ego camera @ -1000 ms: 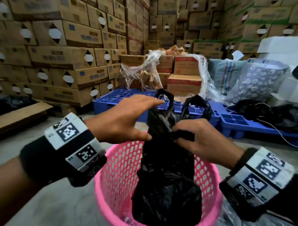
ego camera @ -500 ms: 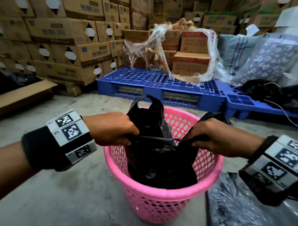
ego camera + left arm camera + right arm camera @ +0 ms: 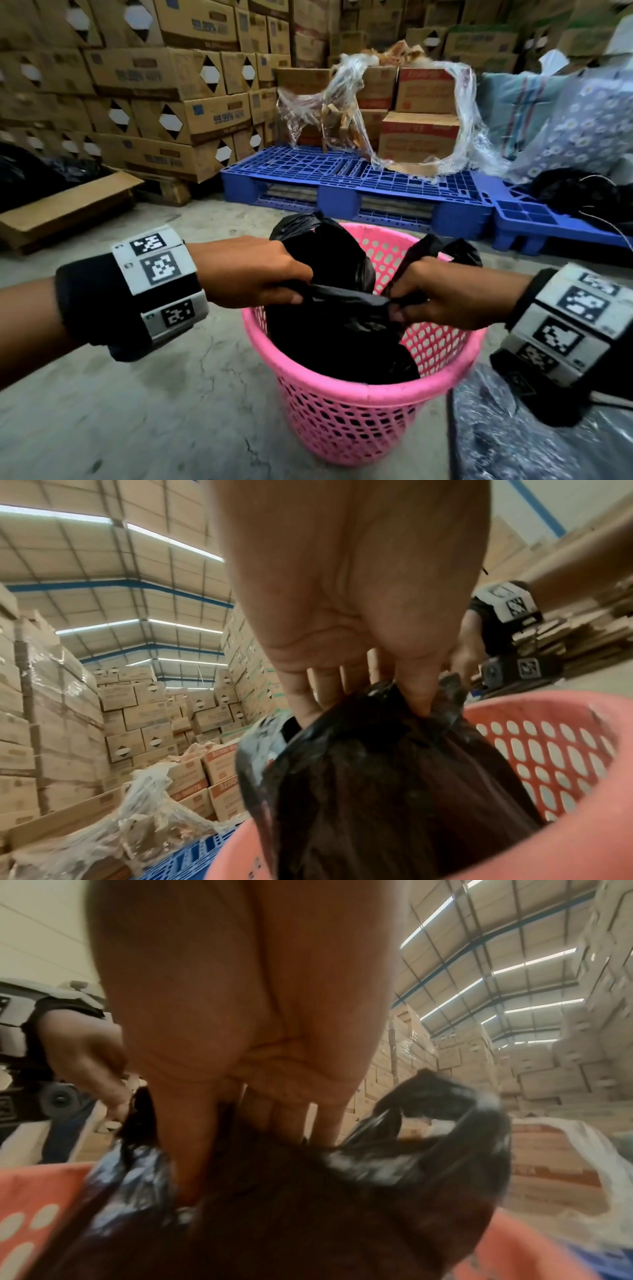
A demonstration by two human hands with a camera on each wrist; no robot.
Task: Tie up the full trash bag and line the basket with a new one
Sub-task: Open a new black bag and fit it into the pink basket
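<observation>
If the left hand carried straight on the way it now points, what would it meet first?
Probably the right hand: the left hand points across the pink basket toward it, joined by the taut black bag; depth is uncertain.

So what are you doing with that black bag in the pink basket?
A person is tying up the black bag, which sits inside the pink basket on the floor. The left hand and the right hand each grip a handle of the bag and pull the two apart, with a twisted strip stretched tight between them above the basket. No new bag lines the basket yet.
</observation>
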